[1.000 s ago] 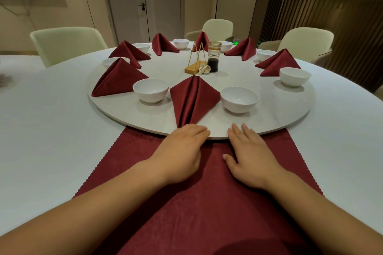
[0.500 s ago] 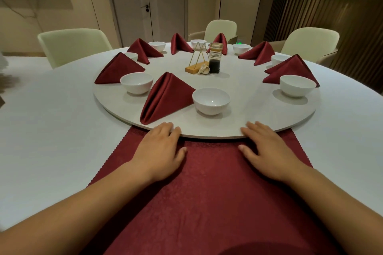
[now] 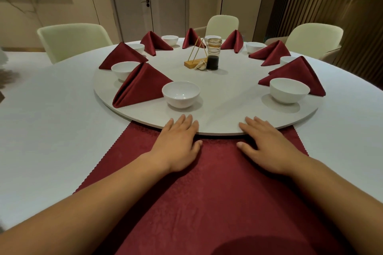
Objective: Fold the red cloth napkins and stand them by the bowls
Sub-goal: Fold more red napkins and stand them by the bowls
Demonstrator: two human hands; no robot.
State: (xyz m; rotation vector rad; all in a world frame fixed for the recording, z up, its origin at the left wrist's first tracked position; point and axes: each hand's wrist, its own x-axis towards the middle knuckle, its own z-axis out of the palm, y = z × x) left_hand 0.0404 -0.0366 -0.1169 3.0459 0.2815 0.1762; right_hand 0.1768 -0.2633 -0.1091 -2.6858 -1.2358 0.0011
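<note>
A flat red cloth napkin [image 3: 217, 182] lies spread on the table in front of me, partly under the turntable [image 3: 228, 93] edge. My left hand [image 3: 178, 145] and my right hand [image 3: 267, 147] rest flat on it, fingers straight, fingertips on the turntable's near rim. Several folded red napkins stand around the turntable beside white bowls. The nearest folded napkin [image 3: 141, 87] stands left of a white bowl [image 3: 180, 94]. Another bowl [image 3: 289, 90] sits at the right in front of a folded napkin [image 3: 300, 74].
At the turntable's centre stand a glass jar of dark liquid [image 3: 213, 56], a gold triangular holder [image 3: 196, 56] and garlic. The round table [image 3: 51, 130] has a white cloth. Pale green chairs [image 3: 72, 39] stand around it; a door is behind.
The turntable has rotated so the nearest napkin and bowls moved left. Both hands slid along the rim, ending wider apart with a bare stretch of turntable between them.
</note>
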